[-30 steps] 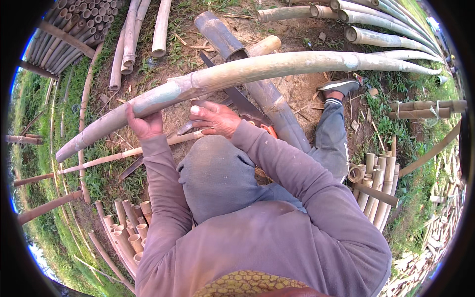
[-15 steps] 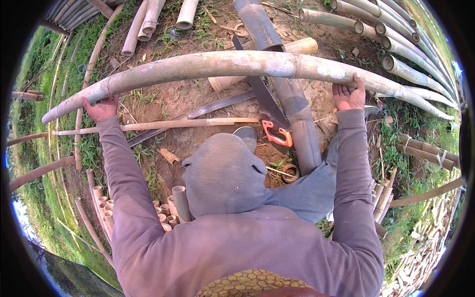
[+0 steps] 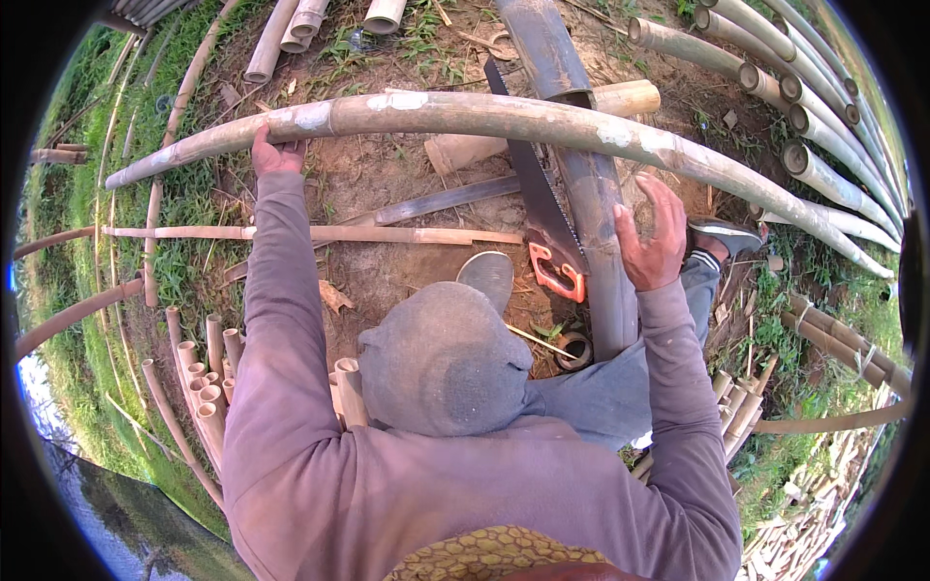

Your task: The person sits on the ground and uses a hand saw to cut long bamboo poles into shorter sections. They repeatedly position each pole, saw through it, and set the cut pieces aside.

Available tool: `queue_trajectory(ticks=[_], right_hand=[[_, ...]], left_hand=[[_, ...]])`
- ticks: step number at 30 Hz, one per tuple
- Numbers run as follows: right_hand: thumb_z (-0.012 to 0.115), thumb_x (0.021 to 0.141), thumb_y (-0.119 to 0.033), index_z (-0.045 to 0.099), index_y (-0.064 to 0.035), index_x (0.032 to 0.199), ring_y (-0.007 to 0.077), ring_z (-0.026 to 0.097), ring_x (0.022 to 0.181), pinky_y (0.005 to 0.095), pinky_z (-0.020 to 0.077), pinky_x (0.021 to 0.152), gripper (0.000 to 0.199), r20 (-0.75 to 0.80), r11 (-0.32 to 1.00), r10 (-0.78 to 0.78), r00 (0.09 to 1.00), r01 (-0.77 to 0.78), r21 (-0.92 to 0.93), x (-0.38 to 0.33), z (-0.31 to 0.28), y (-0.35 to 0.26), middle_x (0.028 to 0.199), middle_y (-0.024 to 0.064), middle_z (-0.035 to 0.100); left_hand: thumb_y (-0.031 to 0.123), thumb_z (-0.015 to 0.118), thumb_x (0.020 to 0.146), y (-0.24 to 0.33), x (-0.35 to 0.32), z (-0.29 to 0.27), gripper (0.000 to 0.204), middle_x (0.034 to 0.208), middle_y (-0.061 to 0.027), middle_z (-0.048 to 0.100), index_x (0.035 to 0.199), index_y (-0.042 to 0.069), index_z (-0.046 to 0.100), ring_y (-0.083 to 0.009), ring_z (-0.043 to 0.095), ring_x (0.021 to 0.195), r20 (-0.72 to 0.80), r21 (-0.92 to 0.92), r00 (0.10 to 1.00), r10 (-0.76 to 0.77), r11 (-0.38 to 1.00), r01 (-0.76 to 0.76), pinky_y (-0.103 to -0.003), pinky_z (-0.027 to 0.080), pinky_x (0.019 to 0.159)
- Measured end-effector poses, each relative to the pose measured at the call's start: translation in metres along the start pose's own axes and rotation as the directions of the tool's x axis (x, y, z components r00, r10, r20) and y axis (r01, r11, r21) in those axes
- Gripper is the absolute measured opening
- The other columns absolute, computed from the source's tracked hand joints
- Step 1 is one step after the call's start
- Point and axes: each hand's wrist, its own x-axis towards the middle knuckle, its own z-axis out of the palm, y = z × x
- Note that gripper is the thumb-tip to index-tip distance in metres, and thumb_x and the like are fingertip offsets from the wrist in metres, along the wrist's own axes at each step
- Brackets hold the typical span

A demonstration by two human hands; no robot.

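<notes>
Bamboo pole [image 3: 494,114], long and pale, ran crosswise in the head view I watched from afar, its left end reaching past the left hand [image 3: 276,157] and its right end well out beyond the right hand [image 3: 657,250]. I saw the left arm stretched forward, elbow nearly straight, with that hand cupped at the pole's underside: the thumb pressed up along the near face while the other fingers were mostly hidden beneath.

Its partner was raised and empty, fingers spread and slightly curled, thumb held well apart from them. It stood just short of the pole, on the near side, with the forearm angled upward. Left of this hand lay a thick dark bamboo tube [image 3: 596,208], passing under the pole; I could not tell whether the thumb touched it. Farther left of the same hand, beside the tube, was a saw [image 3: 542,198] with an orange handle. On the near side of the left hand, and to its right, stretched a thin split bamboo strip [image 3: 387,234].
</notes>
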Motion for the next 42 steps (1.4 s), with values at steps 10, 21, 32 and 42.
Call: queue_trajectory(ticks=[10, 21, 32, 42], right_hand=[[0.078, 0.087, -0.006, 0.068, -0.0017, 0.127, 0.0407, 0.064, 0.123, 0.0522, 0.0487, 0.107, 0.041, 0.315, 0.968, -0.079, 0.946, -0.004, 0.253, -0.104, 0.031, -0.060, 0.132, 0.0201, 0.067], [0.068, 0.099, -0.033, 0.059, -0.0024, 0.147, 0.0392, 0.063, 0.128, 0.0521, 0.0454, 0.112, 0.058, 0.163, 0.976, -0.208, 0.965, 0.194, 0.098, -0.114, 0.055, -0.104, 0.138, 0.0154, 0.066], [0.065, 0.102, -0.040, 0.057, -0.0195, 0.154, 0.0240, 0.067, 0.091, 0.0451, 0.0505, 0.074, 0.057, 0.374, 0.935, -0.241, 0.895, 0.318, -0.159, -0.087, 0.095, -0.042, 0.101, 0.0035, 0.063], [0.056, 0.109, -0.051, 0.064, -0.0195, 0.147, 0.0273, 0.068, 0.086, 0.0451, 0.0507, 0.070, 0.050, 0.212, 0.964, -0.252, 0.944, 0.264, -0.028, -0.036, 0.129, -0.083, 0.096, 0.0060, 0.064]], left_hand=[[0.044, 0.094, 0.074, -0.086, -0.159, -0.079, 0.111, 0.143, -0.0245, 0.043, 0.158, 0.012, 0.028, -0.0445, 0.048, 0.137, -0.292, 0.953, 0.660, 0.692, 0.152, 0.262, -0.056, 0.042, 0.113], [0.009, 0.070, 0.086, -0.111, -0.145, -0.059, 0.056, 0.114, -0.0215, 0.064, 0.132, 0.001, 0.039, -0.0349, 0.070, 0.087, -0.590, 0.460, 0.738, 0.329, 0.888, -0.028, -0.046, 0.061, 0.073], [0.003, 0.057, 0.101, -0.060, -0.270, 0.021, 0.027, 0.099, -0.0155, 0.055, 0.116, 0.005, 0.035, -0.0233, 0.066, 0.066, -0.299, 0.054, 0.925, 0.233, 0.972, -0.228, -0.041, 0.061, 0.057], [0.007, 0.056, 0.104, -0.026, -0.213, 0.031, 0.023, 0.104, -0.0143, 0.054, 0.115, 0.007, 0.036, -0.0239, 0.068, 0.069, -0.184, 0.026, 0.924, 0.335, 0.942, -0.336, -0.043, 0.063, 0.059]])
